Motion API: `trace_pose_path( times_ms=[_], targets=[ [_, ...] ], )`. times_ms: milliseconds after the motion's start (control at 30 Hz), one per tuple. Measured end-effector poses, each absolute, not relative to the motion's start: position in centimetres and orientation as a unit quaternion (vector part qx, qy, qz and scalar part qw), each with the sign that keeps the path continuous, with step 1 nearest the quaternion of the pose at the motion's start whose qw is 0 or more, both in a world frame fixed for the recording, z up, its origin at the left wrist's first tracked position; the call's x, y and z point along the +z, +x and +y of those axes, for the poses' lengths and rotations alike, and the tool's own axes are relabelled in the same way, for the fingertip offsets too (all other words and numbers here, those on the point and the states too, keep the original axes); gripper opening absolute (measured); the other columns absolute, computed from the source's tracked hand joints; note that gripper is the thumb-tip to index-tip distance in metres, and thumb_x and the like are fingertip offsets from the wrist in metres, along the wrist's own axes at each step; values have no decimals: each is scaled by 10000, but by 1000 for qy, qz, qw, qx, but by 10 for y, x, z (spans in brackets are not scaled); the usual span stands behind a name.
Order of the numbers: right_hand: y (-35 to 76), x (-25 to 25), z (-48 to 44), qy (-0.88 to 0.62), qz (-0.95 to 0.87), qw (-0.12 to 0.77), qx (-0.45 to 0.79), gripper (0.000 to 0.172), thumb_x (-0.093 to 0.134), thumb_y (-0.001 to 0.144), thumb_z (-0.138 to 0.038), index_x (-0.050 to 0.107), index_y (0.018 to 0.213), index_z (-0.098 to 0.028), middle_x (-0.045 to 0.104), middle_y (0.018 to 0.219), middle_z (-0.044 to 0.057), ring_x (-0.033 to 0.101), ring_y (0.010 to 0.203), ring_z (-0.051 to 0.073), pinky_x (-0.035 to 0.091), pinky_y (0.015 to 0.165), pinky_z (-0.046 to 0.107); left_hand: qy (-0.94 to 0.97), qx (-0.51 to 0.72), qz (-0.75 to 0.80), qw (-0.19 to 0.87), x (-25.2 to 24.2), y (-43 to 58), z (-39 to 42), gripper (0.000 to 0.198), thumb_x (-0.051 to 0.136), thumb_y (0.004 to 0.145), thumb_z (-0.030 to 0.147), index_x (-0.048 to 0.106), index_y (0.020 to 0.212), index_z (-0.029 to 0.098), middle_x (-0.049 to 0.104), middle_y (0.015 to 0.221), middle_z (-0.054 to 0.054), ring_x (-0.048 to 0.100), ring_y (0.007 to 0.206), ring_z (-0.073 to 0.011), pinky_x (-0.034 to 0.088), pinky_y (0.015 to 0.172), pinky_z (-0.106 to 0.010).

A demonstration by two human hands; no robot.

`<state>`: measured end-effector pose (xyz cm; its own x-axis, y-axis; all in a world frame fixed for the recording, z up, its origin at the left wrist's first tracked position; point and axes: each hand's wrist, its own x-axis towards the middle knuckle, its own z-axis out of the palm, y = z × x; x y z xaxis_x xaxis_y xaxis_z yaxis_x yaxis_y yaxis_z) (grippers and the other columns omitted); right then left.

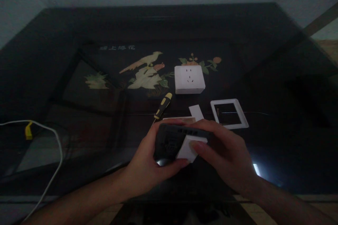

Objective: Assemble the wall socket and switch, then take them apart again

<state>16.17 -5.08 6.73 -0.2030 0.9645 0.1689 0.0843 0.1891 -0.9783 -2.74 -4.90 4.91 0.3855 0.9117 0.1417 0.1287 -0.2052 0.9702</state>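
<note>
Both hands are close together above the near part of the table. My left hand (148, 160) wraps round the left side of a dark grey plastic housing (167, 142), its thumb on the lower edge of a white rectangular piece (185, 150). With thumb on top and fingers behind, my right hand (228, 151) grips that white piece and the housing's right side. The white piece lies slanted against the housing; whether it is seated cannot be made out. Just beyond the hands are a small white plate (195, 111) and a partly hidden pale part (174, 119).
A yellow-and-black screwdriver (164, 104) lies left of centre. Farther back stands a white wall socket (189, 79). An empty white square frame (242, 114) lies to the right, a screw (218, 111) visible inside it. A white cable (58, 147) with a yellow tag (28, 130) runs along the left.
</note>
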Motion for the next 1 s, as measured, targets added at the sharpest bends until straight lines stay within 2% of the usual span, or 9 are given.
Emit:
trace_pose_path(
  times_ms=[200,433,533,600,667,767,833,900,1000],
  targets=[
    [163,68,-51,-414,-622,471,469,244,643,877,-159,679,1057,-320,747,1083,-33,698,984,135,561,854,249,681,407,363,489,48,-26,-49,628,792,774,174,471,1291,329,625,1273,-20,615,1188,-216,524,1035,-385],
    [162,63,-52,-404,-629,450,488,424,736,802,-163,621,1173,-332,706,1194,-12,676,1067,172,558,922,323,676,392,383,493,47,-28,-47,625,789,785,244,456,1310,315,640,1268,-57,662,1120,-241,579,958,-398],
    [168,65,-51,-439,-585,455,509,334,739,797,-177,651,1083,-325,742,1048,-24,712,948,168,601,819,304,697,387,343,498,46,-32,-43,687,772,807,297,395,1380,334,609,1312,-69,643,1153,-245,587,936,-374],
    [178,66,-48,-463,-523,492,520,283,739,805,-211,658,1046,-334,742,940,-40,719,827,153,613,699,263,701,404,324,490,47,-35,-38,617,682,885,308,361,1411,331,574,1342,-88,652,1128,-233,612,858,-339],
    [191,67,-42,-482,-444,552,515,243,738,815,-260,664,1029,-349,726,884,-56,702,760,129,600,631,221,723,400,349,443,52,-37,-29,466,579,943,251,413,1376,292,580,1310,-99,659,1083,-214,610,821,-324],
    [213,65,-30,-500,-353,609,505,200,743,805,-304,673,987,-350,706,871,-65,682,737,120,598,608,214,811,289,394,322,64,-31,-13,320,541,936,187,534,1254,222,628,1221,-89,624,1114,-223,551,946,-392],
    [226,61,-23,-514,-331,605,510,181,731,807,-312,671,975,-340,709,891,-48,687,747,148,613,605,260,866,184,389,254,72,-18,-3,312,534,936,196,556,1247,182,621,1257,-105,597,1163,-250,509,1005,-447],
    [234,57,-19,-525,-322,599,512,167,716,816,-316,666,974,-333,716,913,-29,696,767,173,620,608,297,897,101,389,184,77,1,6,329,538,947,237,559,1257,132,622,1263,-137,603,1150,-287,508,985,-486],
    [238,51,-20,-527,-311,606,508,175,718,811,-317,664,976,-325,724,952,-15,701,803,185,619,626,312,903,1,420,92,82,33,14,418,622,909,398,600,1186,86,665,1141,-169,638,1053,-350,524,899,-530]
  ],
)
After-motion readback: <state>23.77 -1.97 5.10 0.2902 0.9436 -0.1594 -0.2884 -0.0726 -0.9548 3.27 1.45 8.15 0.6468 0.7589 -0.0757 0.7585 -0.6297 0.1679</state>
